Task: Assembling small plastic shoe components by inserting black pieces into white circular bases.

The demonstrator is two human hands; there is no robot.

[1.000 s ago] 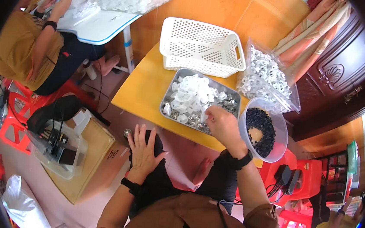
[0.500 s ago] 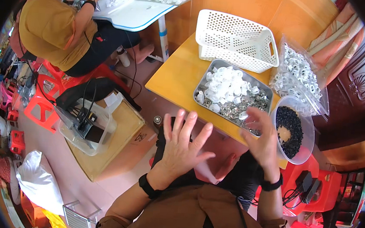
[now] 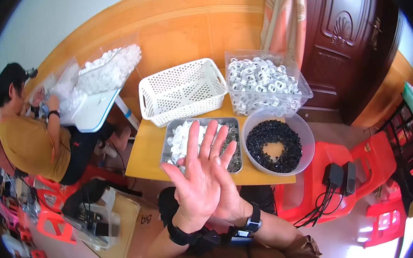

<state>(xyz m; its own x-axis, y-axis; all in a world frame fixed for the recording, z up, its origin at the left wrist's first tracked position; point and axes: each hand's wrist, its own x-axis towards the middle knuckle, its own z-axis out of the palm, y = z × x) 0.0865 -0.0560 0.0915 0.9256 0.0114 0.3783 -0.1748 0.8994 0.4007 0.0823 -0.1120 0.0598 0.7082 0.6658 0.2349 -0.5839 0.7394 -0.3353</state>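
My left hand (image 3: 200, 177) is raised in front of me, palm up toward the view, fingers spread and holding nothing. My right hand (image 3: 230, 200) overlaps its little-finger side; the right thumb lies along the palm's edge, while the other right fingers are hidden behind. Beyond both hands, a grey metal tray (image 3: 166, 147) stands on the yellow table (image 3: 144, 165). White plastic pieces (image 3: 180, 139) fill its left part, and small metal parts (image 3: 234, 153) show at the right; my fingers cover its middle. A round clear tub (image 3: 306, 142) of black small parts (image 3: 257, 138) sits to its right.
A white perforated basket (image 3: 179, 102) and a clear bin (image 3: 267, 102) of white ring-like pieces stand at the back. Red stools (image 3: 321, 188) with black adapters (image 3: 332, 175) are at right. At left, a co-worker (image 3: 31, 143) sits by a white table (image 3: 92, 114); a cardboard box (image 3: 142, 221) is nearer.
The view has tilted up and turned right. My hands, apart before, have come together; the left has turned from its back to its palm. The bin of ring-like pieces now shows fully.
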